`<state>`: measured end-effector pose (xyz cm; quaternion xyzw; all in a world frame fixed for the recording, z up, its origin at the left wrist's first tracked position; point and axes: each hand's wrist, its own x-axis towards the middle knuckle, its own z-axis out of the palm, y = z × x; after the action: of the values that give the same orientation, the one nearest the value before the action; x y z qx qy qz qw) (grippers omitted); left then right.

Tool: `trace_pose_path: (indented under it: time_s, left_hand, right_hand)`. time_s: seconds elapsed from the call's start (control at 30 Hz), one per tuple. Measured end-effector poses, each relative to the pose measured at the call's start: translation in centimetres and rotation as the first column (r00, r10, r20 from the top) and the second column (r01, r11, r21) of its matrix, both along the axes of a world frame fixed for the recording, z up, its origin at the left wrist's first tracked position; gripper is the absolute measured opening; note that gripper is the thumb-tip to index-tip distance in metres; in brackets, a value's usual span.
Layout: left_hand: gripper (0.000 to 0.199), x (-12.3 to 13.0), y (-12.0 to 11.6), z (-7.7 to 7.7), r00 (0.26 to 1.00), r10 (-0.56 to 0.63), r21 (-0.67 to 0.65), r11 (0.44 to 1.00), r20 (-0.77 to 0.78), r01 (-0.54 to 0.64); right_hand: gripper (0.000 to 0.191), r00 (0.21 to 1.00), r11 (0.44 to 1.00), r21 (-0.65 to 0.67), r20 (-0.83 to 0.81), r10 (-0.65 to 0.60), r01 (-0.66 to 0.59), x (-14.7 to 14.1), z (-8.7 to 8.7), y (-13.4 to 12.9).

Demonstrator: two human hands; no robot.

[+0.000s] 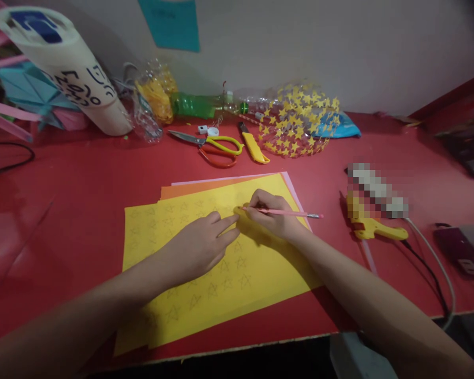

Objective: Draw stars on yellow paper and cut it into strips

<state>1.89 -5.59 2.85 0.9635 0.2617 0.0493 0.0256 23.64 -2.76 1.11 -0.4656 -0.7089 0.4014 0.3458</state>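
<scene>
Sheets of yellow paper [268,273] lie stacked on the red table, with rows of pencilled stars across the top sheet. My right hand [274,213] is closed around a pink pencil [294,212], its tip down on the paper and its eraser end pointing right. My left hand [203,243] rests flat on the sheet with fingers stretched toward the pencil tip. Under its fingertips is a small yellow piece [239,209], whose shape I cannot make out. An orange sheet [166,192] and a pink sheet show from beneath the yellow ones.
Behind the paper lie scissors [223,147], a yellow box cutter [253,147], a green bottle [195,104] and a clear dome with yellow stars [298,123]. A white tumbler [90,97] stands back left. A yellow glue gun [379,229] and a power strip with cords lie right.
</scene>
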Motion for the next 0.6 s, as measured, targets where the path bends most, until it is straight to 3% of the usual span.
trace_pose_path:
  time_s: [0.2,0.6]
  left_hand:
    - [0.03,-0.02,-0.03,0.01,1.0,0.001,-0.014,1.0,0.012,-0.001]
    - [0.028,-0.02,0.02,0.11,1.0,-0.009,-0.014,1.0,0.009,0.009]
  right_hand:
    - [0.017,1.0,1.0,0.0,0.0,-0.005,0.005,-0.09,0.18,-0.14]
    - [0.016,0.982,0.984,0.026,0.065,-0.177,0.176,-0.36,0.44,-0.38]
